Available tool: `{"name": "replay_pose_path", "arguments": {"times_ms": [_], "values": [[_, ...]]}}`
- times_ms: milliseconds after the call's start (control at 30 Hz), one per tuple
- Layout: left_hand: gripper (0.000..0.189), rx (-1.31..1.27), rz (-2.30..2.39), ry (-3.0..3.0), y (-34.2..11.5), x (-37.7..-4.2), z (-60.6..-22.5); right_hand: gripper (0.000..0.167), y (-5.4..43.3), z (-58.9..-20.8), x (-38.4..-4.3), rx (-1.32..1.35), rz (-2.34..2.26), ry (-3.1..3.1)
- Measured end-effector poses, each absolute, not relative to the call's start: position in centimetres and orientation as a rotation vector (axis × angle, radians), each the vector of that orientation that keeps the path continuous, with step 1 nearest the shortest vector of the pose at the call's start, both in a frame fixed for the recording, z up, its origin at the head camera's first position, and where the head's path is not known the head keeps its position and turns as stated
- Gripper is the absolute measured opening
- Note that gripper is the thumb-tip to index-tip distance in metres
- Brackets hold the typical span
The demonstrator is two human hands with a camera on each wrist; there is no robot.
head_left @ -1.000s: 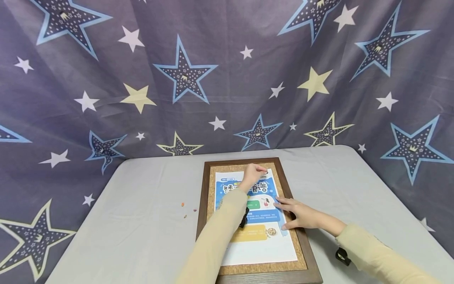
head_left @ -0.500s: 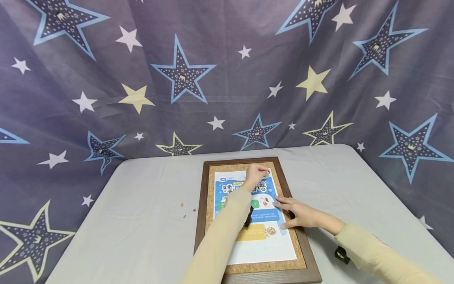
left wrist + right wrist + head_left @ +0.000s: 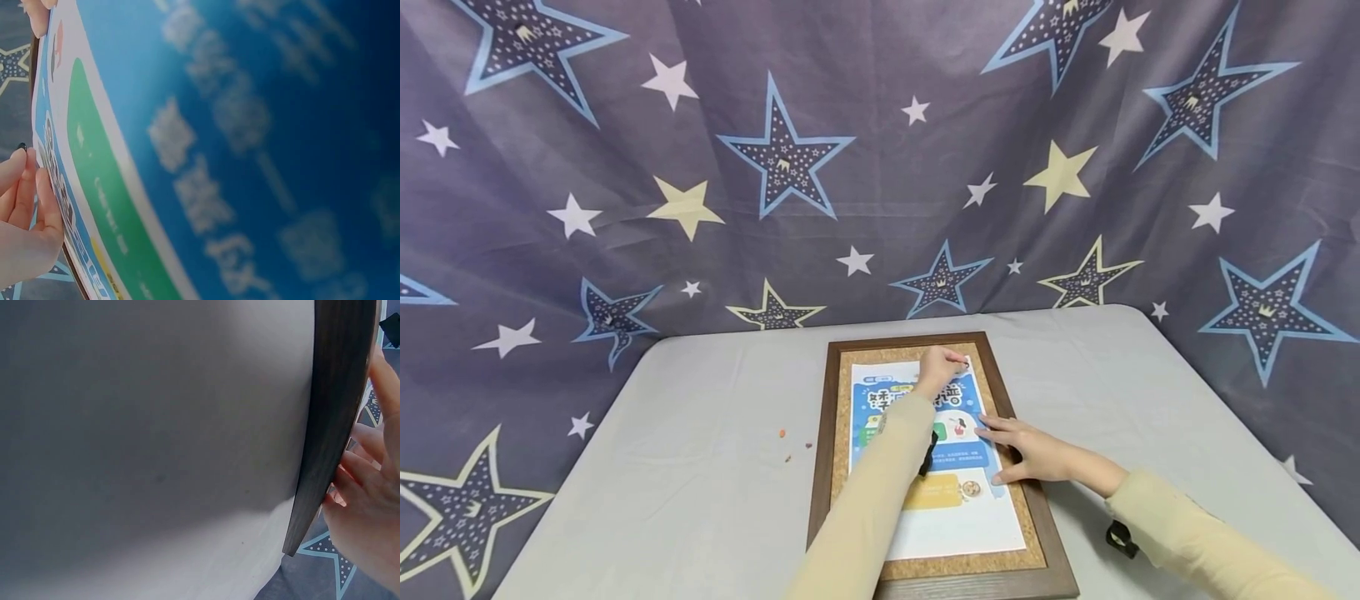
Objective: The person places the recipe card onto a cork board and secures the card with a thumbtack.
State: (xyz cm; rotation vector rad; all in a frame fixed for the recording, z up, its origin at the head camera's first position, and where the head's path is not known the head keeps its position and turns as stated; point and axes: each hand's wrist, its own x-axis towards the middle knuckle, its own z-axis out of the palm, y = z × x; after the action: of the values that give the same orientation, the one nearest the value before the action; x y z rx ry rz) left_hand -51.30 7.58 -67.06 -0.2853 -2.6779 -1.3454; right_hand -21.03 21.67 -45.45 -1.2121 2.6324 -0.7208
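A printed poster [image 3: 958,533] in blue, green and yellow lies on a cork board [image 3: 955,568] with a dark wooden frame [image 3: 825,442]. At its top right corner my left hand [image 3: 937,368] pinches a small dark pushpin [image 3: 22,147] between thumb and fingers. The pin's point is hidden. My right hand [image 3: 1037,454] rests with spread, fairly straight fingers on the poster's right edge and the frame beside it. In the right wrist view, the fingers [image 3: 362,469] lie along the frame's far side. My left forearm covers part of the poster.
Left of the board, several tiny coloured pieces lie on the grey cloth, including an orange one [image 3: 782,433] and a purplish one [image 3: 808,446]. The cloth-covered table [image 3: 700,483] ends at a star-patterned curtain [image 3: 880,167] behind.
My left hand and forearm have shifted slightly right over the board, while the fingertips stay at the poster's top right corner. My right hand holds its place. The head view has drifted a little.
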Motion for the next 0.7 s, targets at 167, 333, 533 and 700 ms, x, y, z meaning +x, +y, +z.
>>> {"name": "replay_pose_path", "arguments": {"times_ms": [167,333,533,700], "values": [[0.017,-0.285,-1.331,-2.679,7.8,-51.8,-67.7,0.070,21.6,-45.5,-21.0,-1.200,-0.732,2.619],[0.012,-0.245,-1.361,-2.724,8.5,-53.4,-69.6,0.070,21.7,-45.6,-20.9,-1.200,-0.725,2.637],[0.012,-0.254,-1.332,-2.727,8.6,-53.8,-69.8,0.071,21.7,-45.6,-21.0,-1.189,-0.722,2.639],[0.005,-0.296,-1.298,-2.731,7.2,-46.1,-60.5,0.071,21.6,-45.5,-21.0,-1.179,-0.718,2.642]]}}
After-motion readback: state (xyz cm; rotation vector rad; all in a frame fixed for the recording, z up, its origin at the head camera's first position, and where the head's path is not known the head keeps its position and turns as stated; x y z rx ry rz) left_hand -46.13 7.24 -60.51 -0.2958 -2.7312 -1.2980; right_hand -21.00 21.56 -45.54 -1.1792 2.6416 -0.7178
